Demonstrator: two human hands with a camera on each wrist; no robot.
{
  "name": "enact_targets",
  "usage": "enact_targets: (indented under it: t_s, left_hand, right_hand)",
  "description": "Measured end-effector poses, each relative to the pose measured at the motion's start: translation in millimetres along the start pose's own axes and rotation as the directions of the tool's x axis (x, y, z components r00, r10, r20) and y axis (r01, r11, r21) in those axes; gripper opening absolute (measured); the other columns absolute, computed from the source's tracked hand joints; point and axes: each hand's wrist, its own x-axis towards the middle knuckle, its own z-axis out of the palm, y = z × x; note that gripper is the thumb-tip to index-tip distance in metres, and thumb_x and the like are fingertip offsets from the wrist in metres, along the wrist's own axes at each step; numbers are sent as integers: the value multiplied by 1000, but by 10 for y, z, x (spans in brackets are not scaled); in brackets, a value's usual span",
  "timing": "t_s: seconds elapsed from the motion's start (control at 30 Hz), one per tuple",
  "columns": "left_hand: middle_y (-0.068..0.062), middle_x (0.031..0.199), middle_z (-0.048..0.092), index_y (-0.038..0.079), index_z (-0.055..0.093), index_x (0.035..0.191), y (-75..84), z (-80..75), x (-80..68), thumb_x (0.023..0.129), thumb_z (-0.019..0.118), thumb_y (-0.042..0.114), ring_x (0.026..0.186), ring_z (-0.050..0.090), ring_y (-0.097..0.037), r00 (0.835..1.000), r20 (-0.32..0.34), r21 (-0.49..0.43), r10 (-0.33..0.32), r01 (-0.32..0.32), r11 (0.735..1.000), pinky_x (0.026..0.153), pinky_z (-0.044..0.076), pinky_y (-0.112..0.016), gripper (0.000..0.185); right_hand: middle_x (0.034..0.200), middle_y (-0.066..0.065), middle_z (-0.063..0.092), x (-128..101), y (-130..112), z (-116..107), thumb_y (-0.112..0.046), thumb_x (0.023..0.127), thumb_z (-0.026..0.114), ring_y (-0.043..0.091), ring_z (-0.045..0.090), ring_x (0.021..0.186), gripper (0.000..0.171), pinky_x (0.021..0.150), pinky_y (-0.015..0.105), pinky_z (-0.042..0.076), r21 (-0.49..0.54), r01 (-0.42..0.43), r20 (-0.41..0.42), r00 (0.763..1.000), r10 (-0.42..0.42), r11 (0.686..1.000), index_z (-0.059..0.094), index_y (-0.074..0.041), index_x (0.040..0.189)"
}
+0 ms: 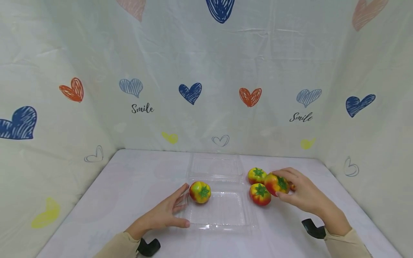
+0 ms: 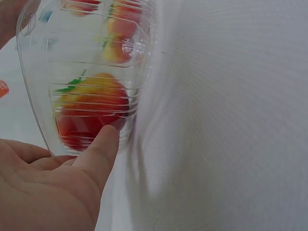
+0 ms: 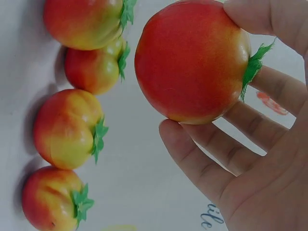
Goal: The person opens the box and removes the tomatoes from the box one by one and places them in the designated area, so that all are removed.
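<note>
In the head view my right hand (image 1: 301, 190) grips a red-and-yellow tomato (image 1: 276, 184) with a green leafy top, raised over the table. The right wrist view shows this tomato (image 3: 192, 62) between thumb and fingertips. Two more tomatoes, a rear one (image 1: 257, 176) and a front one (image 1: 260, 194), lie just left of it; another is mostly hidden behind the hand. My left hand (image 1: 166, 211), fingers spread, touches the left side of a clear plastic clamshell box (image 1: 219, 211). Inside its left end sits one tomato (image 1: 200, 192), seen through the ribbed wall in the left wrist view.
The box's clear lid (image 1: 215, 165) lies folded back toward the rear of the white-covered table (image 1: 145, 172). Pale cloth walls (image 1: 213, 57) printed with hearts rise behind and on both sides. A black wrist strap piece (image 1: 313, 228) shows at the right wrist.
</note>
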Motion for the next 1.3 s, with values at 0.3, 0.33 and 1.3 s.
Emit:
enact_targets:
  t_s: [0.3, 0.33, 1.3]
  left_hand:
    - [-19, 159, -1, 3, -1, 153, 14, 0, 13, 76, 82, 15, 140, 24, -39, 1000, -11, 22, -23, 23, 999, 106, 36, -33, 114]
    - [-19, 159, -1, 4, -1, 153, 13, 0, 13, 76, 82, 15, 140, 24, -39, 1000, -12, 25, -26, 26, 999, 106, 36, -33, 114]
    - [-17, 159, 0, 5, -1, 153, 14, 2, 17, 76, 82, 16, 141, 22, -38, 999, -14, 31, -43, 43, 999, 106, 36, -33, 114]
  right_hand:
    - [123, 3, 56, -22, 90, -2, -23, 77, 80, 26, 53, 106, 55, 87, 55, 51, -12, -26, -1, 1000, 26, 1000, 57, -15, 126]
    - [123, 3, 56, -24, 99, -2, -23, 77, 80, 26, 53, 106, 55, 88, 55, 51, -11, -29, -1, 1000, 29, 1000, 57, -15, 126]
    - [127, 16, 56, -67, 298, 33, -22, 74, 80, 36, 51, 113, 56, 95, 60, 42, -44, -96, 99, 990, 100, 994, 59, -8, 124]
